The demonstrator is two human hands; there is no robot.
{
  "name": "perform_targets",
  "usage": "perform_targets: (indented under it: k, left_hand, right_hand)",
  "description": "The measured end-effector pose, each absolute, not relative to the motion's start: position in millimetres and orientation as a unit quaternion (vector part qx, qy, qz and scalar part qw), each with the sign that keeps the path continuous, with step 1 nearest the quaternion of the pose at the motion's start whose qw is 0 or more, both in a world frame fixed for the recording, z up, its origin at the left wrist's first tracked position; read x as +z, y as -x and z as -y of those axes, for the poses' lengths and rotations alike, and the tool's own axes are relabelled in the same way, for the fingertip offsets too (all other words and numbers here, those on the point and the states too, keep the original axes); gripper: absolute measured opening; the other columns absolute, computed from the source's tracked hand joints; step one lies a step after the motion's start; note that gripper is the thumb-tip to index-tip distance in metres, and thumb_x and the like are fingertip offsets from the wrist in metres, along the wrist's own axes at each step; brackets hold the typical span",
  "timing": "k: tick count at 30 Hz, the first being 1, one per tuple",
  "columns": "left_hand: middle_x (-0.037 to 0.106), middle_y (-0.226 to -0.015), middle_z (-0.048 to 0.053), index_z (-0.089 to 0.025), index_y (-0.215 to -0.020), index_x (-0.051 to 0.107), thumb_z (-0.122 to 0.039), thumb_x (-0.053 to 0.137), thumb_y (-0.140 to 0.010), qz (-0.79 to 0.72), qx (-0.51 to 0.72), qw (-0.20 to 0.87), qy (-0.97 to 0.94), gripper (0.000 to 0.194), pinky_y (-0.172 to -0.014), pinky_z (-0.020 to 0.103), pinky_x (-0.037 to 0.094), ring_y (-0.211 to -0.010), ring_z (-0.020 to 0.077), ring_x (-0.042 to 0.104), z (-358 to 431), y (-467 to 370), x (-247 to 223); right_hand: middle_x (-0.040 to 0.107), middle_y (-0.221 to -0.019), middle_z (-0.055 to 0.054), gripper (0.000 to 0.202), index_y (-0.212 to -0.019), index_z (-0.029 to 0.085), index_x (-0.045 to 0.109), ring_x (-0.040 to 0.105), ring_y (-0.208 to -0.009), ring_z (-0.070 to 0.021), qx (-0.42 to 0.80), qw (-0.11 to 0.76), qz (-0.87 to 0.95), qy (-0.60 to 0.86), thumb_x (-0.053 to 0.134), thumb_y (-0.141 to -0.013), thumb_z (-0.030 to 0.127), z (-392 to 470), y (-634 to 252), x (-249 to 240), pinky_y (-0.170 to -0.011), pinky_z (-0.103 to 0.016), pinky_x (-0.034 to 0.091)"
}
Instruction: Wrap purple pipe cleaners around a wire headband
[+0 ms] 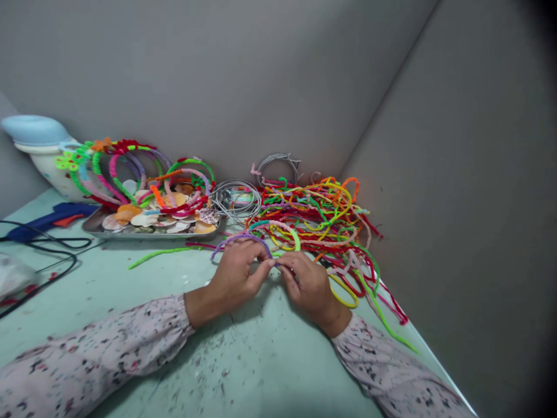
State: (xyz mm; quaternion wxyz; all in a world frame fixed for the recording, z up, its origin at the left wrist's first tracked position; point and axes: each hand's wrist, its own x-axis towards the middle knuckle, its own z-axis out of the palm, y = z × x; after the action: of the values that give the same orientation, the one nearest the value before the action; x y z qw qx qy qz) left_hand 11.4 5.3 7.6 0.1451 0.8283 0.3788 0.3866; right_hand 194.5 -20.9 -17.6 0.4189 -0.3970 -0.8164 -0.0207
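Note:
Just in front of the pile, my left hand (239, 270) and my right hand (308, 284) meet fingertip to fingertip, thumbs and forefingers pinched together. Between them they grip a purple pipe cleaner (244, 237), which curves up and over behind my left fingers. Right behind my hands rises an arc wrapped in teal, pink and light green pipe cleaner (285, 226); whether it joins the purple one is hidden by my fingers. A loose heap of many-coloured pipe cleaners (313, 209) lies behind and to the right. Some strands trail beside my right wrist.
A metal tray (152, 235) of seashells (143, 219) stands back left, with fuzzy wrapped hoops (114, 168) on it. Coiled grey wire (237, 200) lies beside it. At left are a blue glue gun (47, 220), black cable (65, 255) and a blue-lidded white container (43, 151). Grey walls (217, 75) close the back and right.

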Motion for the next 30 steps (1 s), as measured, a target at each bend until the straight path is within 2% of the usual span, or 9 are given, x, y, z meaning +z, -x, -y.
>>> perform_targets:
  k: [7,12,16,20,30]
  left_hand:
    - [0.059,-0.070,0.002,-0.016,-0.068,0.053,-0.027,0.053,-0.085,-0.398,0.356,0.166,-0.829,0.020,-0.071,0.032,0.038,-0.073,0.0178,0.052,-6.9,-12.8,9.7]
    - [0.063,-0.075,0.002,-0.016,-0.075,0.058,-0.027,0.058,-0.085,-0.375,0.403,0.165,-0.818,0.015,-0.071,0.030,0.040,-0.074,0.0164,0.055,-8.4,-11.9,3.5]
    - [0.064,-0.086,0.003,-0.017,-0.090,0.061,-0.022,0.063,-0.083,-0.324,0.460,0.129,-0.817,0.008,-0.077,0.030,0.043,-0.083,0.0164,0.058,-8.2,-10.2,0.9]
    - [0.063,-0.084,0.003,-0.019,-0.087,0.064,-0.018,0.061,-0.084,-0.303,0.462,0.080,-0.830,0.003,-0.076,0.031,0.043,-0.081,0.0160,0.057,-8.4,-8.6,0.9]
    - [0.061,-0.084,0.003,-0.022,-0.095,0.069,-0.015,0.061,-0.085,-0.265,0.459,0.016,-0.848,0.015,-0.070,0.030,0.044,-0.079,0.0151,0.057,-12.6,-5.4,-4.0]
  right_hand:
    - [0.067,-0.095,-0.008,0.015,-0.102,0.019,0.058,0.064,-0.089,-0.0183,-0.028,0.405,0.829,0.385,0.050,-0.090,0.015,20.9,-194.9,-18.2,-0.077,-0.031,0.054]
    - [0.067,-0.093,-0.007,0.014,-0.100,0.019,0.058,0.063,-0.090,-0.0178,-0.002,0.438,0.803,0.405,0.050,-0.090,0.015,19.6,-194.1,-17.6,-0.078,-0.031,0.053]
    - [0.066,-0.091,-0.007,0.013,-0.099,0.020,0.059,0.063,-0.088,-0.0179,0.016,0.461,0.781,0.422,0.050,-0.090,0.015,19.1,-193.5,-15.8,-0.077,-0.031,0.053]
    - [0.065,-0.091,-0.006,0.013,-0.099,0.020,0.058,0.062,-0.087,-0.0179,0.027,0.461,0.778,0.425,0.050,-0.090,0.016,19.6,-193.5,-16.0,-0.077,-0.032,0.052]
    - [0.064,-0.090,-0.006,0.012,-0.097,0.020,0.058,0.061,-0.085,-0.0173,0.037,0.462,0.778,0.424,0.050,-0.090,0.015,19.8,-193.2,-15.9,-0.075,-0.030,0.051]
